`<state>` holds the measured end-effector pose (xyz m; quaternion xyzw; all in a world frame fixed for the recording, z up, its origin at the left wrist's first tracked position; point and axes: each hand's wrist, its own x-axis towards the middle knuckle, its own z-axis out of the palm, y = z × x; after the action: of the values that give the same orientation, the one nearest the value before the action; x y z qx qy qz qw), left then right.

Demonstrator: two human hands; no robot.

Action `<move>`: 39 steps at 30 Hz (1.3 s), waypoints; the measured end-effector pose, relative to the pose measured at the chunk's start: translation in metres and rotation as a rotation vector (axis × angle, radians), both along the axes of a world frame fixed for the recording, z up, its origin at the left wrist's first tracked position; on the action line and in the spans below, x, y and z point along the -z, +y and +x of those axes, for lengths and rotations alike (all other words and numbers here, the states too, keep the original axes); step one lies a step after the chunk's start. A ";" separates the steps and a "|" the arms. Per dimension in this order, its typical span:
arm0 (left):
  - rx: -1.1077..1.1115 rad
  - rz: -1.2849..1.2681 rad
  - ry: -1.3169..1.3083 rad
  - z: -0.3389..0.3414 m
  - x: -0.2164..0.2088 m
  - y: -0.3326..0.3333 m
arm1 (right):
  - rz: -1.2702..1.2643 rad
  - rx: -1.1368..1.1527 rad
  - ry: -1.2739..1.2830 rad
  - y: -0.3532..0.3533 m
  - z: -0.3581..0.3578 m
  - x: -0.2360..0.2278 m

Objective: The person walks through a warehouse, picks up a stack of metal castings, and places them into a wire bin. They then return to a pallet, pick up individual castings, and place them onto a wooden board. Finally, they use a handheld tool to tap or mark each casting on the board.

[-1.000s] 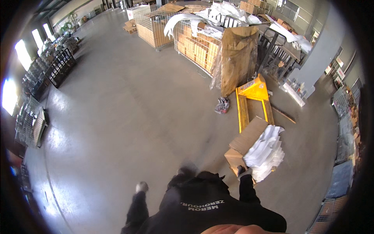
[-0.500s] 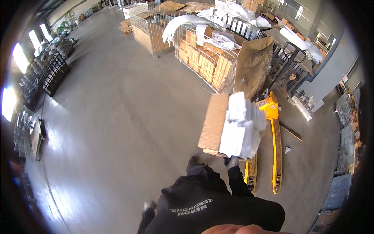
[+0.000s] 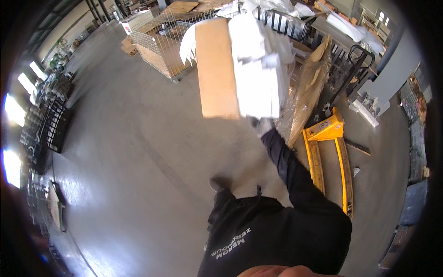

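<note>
An open cardboard box (image 3: 217, 69), packed with white paper-like or foam pieces (image 3: 259, 81), is held up in front of me. My gloved right hand (image 3: 262, 126) grips its near lower edge, arm stretched out; the fingertips are partly hidden by the load. Behind the box stands a wire mesh cage, which it mostly covers in this view. Of my left hand almost nothing shows: a pale sliver beside my jacket may be its glove, and its fingers are hidden.
A yellow pallet truck (image 3: 326, 131) rests on the floor to the right. Brown wrapped sheeting (image 3: 312, 87) leans against the cage's right end. Another mesh cage (image 3: 154, 55) stands at the back left. Black metal racks (image 3: 56, 122) line the left side; a grey pillar (image 3: 398, 69) rises at right.
The box has moved up and forward, over the cage's area, with my right arm now extended. My left hand, seen low on the left before, has nearly dropped out of sight.
</note>
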<state>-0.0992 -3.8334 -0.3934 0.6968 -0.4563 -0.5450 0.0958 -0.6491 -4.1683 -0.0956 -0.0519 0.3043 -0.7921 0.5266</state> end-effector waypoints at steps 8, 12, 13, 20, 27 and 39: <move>-0.269 -0.246 0.286 0.051 -0.052 -0.231 | 0.066 0.178 0.186 -0.205 -0.161 -0.101; -0.990 -0.202 0.670 0.046 -0.099 -0.315 | 0.017 0.324 0.244 -0.277 -0.262 -0.093; -0.953 -0.290 0.509 0.041 -0.111 -0.322 | 0.039 0.295 0.295 -0.289 -0.281 -0.085; -1.147 -0.123 0.028 -0.102 -0.112 -0.265 | 0.310 -0.044 0.658 -0.472 -0.303 -0.029; -1.252 0.266 -0.075 -0.302 -0.127 -0.170 | 0.402 -0.318 0.951 -0.571 -0.256 0.046; -1.287 0.068 -0.270 -0.245 -0.142 -0.139 | 0.280 -0.844 1.042 -0.487 -0.054 0.107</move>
<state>-0.3443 -3.9726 -0.2514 0.8955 0.0611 -0.3006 0.3225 -0.7026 -4.6551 -0.2028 -0.4720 0.5713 -0.3437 0.5769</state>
